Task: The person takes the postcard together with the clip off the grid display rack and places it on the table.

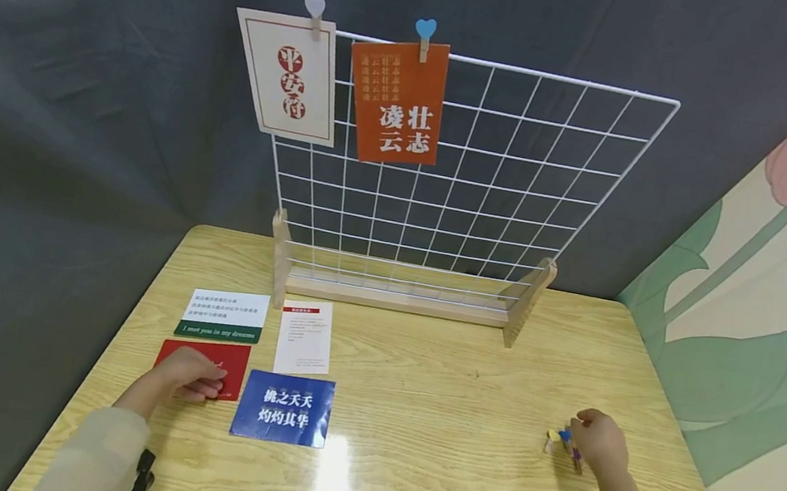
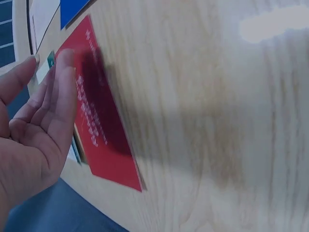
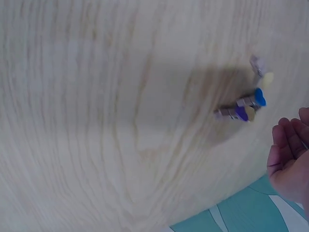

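Observation:
Over the red card (image 1: 236, 359) at the table's left side hovers my left hand (image 1: 189, 372), its fingers loosely bent with nothing between them. In the left wrist view the thumb (image 2: 21, 79) stands apart from the fingers, and the red card (image 2: 104, 116) lies flat beneath. On the right, my right hand (image 1: 600, 444) is beside a small group of heart-topped wooden clips. A blue heart clip (image 3: 253, 98), a purple one (image 3: 240, 113) and a pale yellow one (image 3: 266, 79) lie close together. The right fingers (image 3: 288, 140) are relaxed, apart from the clips.
A white wire grid (image 1: 465, 163) stands on wooden feet at the back. Clipped along its top are a white card (image 1: 292, 110) and an orange card (image 1: 397, 112). A blue card (image 1: 281, 423), a white card (image 1: 304, 342) and a green-edged card (image 1: 225, 314) lie at the left.

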Action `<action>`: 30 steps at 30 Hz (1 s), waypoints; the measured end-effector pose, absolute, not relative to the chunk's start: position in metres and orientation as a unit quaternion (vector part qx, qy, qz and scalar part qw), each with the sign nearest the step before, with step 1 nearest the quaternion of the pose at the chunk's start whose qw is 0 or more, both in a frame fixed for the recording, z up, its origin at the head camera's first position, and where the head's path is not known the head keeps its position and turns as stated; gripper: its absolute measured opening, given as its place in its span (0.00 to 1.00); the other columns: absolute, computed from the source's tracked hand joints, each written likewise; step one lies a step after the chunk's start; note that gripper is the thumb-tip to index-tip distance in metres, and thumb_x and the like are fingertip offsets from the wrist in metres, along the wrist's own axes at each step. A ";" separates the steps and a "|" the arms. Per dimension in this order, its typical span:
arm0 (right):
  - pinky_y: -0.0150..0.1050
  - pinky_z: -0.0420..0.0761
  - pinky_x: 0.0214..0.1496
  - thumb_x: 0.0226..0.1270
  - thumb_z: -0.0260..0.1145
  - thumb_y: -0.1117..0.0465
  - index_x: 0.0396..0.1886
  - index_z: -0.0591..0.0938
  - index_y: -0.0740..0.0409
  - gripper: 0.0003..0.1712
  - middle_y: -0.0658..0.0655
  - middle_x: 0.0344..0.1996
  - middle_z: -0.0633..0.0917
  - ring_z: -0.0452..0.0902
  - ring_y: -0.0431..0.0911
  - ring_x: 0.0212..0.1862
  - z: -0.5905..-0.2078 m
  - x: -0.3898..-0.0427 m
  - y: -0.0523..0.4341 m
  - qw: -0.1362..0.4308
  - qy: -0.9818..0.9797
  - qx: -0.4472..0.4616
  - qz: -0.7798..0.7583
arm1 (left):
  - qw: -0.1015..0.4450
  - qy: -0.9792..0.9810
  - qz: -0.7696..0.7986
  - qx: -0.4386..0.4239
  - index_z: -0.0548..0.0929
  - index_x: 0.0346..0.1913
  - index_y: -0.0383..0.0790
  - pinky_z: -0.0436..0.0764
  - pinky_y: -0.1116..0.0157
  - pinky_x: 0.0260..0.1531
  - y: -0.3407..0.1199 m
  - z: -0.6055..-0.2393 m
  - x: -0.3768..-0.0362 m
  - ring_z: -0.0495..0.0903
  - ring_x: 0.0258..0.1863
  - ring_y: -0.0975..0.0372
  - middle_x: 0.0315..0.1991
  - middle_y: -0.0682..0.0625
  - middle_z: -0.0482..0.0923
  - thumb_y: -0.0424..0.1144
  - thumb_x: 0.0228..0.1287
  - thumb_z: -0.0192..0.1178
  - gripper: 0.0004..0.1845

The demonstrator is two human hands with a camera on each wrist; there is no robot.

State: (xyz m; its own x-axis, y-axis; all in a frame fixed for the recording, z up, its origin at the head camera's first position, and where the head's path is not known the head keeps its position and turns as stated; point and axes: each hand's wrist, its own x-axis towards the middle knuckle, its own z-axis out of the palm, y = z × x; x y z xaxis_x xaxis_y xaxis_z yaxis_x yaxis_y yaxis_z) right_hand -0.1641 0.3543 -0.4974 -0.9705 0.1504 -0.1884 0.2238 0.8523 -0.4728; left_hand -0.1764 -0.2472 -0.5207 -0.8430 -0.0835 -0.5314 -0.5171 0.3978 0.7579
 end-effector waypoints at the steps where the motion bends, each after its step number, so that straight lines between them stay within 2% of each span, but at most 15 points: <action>1: 0.42 0.71 0.23 0.60 0.47 0.63 0.44 0.69 0.79 0.21 0.76 0.38 0.74 0.70 0.49 0.23 -0.496 -0.165 0.355 0.072 0.961 0.093 -0.251 | 0.210 0.809 0.517 -0.185 0.75 0.36 0.23 0.78 0.64 0.24 -0.250 -0.520 -0.177 0.79 0.21 0.57 0.21 0.46 0.78 0.35 0.54 0.57 0.15; 8: 0.49 0.74 0.28 0.59 0.48 0.63 0.41 0.71 0.80 0.20 0.75 0.35 0.75 0.73 0.63 0.33 -0.476 -0.172 0.363 0.044 0.972 0.063 -0.224 | 0.210 0.819 0.501 -0.187 0.73 0.42 0.22 0.78 0.64 0.27 -0.268 -0.510 -0.188 0.78 0.24 0.59 0.25 0.46 0.78 0.38 0.53 0.58 0.20; 17: 0.52 0.73 0.30 0.61 0.46 0.62 0.43 0.68 0.81 0.22 0.78 0.36 0.73 0.71 0.65 0.35 -0.450 -0.183 0.378 0.040 0.974 0.056 -0.216 | 0.196 0.820 0.512 -0.167 0.67 0.49 0.19 0.74 0.55 0.39 -0.286 -0.480 -0.205 0.75 0.35 0.52 0.35 0.41 0.75 0.37 0.55 0.57 0.25; 30: 0.53 0.71 0.31 0.61 0.48 0.61 0.41 0.69 0.79 0.21 0.77 0.36 0.73 0.69 0.66 0.36 -0.415 -0.199 0.379 -0.024 0.974 0.038 -0.220 | 0.193 0.828 0.510 -0.128 0.61 0.53 0.19 0.66 0.50 0.47 -0.282 -0.440 -0.224 0.68 0.48 0.43 0.49 0.30 0.64 0.42 0.57 0.56 0.30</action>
State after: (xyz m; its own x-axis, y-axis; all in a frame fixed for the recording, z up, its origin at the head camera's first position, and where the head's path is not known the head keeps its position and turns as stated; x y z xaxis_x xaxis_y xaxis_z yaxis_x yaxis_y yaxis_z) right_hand -0.1988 0.3787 -0.4149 -0.9959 0.0853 0.0303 0.0639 0.9001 -0.4309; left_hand -0.2237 -0.2815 -0.4402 -0.8932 -0.0146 -0.4495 -0.4080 0.4467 0.7962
